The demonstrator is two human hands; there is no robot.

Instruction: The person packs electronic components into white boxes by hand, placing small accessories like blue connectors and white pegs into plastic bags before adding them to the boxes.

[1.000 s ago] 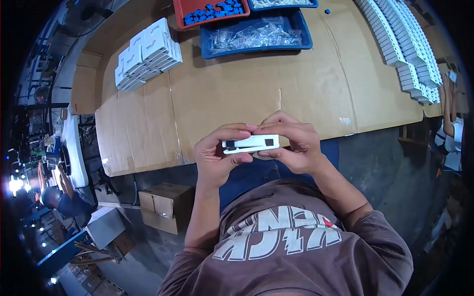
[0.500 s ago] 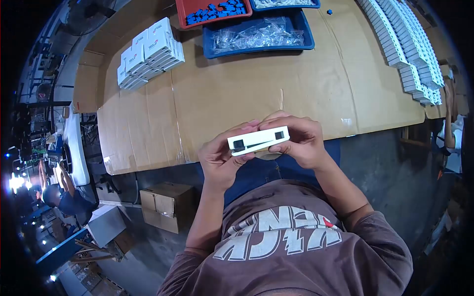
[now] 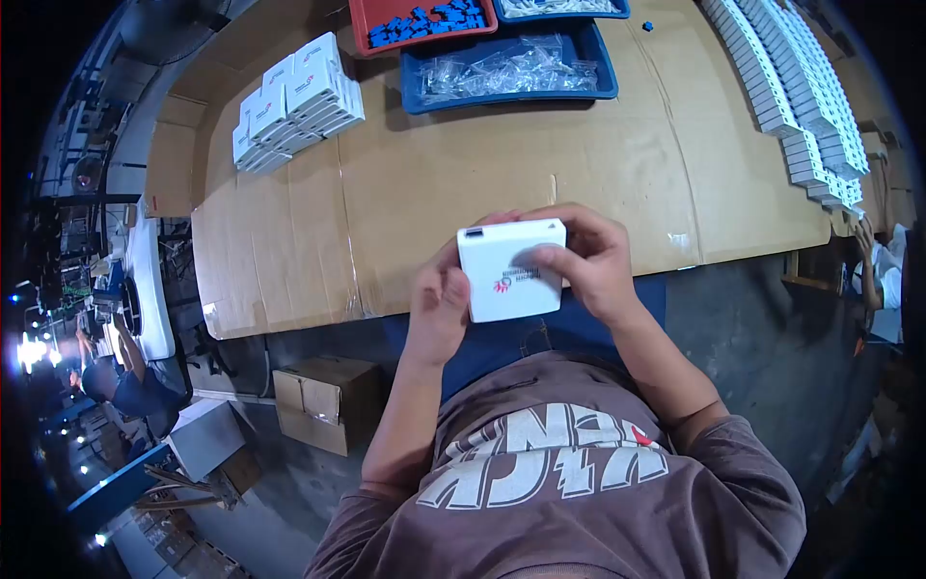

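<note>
A white square box (image 3: 509,289) with printed text and a small red mark is held between both hands, its broad printed face toward the camera. My left hand (image 3: 442,304) grips its left edge, thumb at the side and other fingers largely hidden behind. My right hand (image 3: 596,259) clasps the right side, with the thumb lying on the printed face. A dark slot shows at the box's upper left corner. The box is above the front edge of the cardboard-covered table (image 3: 434,212).
White boxes (image 3: 311,82) are stacked at the back left, and long rows of them (image 3: 805,96) at the right. A red tray (image 3: 362,43) of blue parts and a blue tray (image 3: 511,101) of clear bags stand at the back. Two people are at the far sides.
The white box has turned in my hands from its narrow, slotted side to its broad printed face. My right thumb has moved onto that face.
</note>
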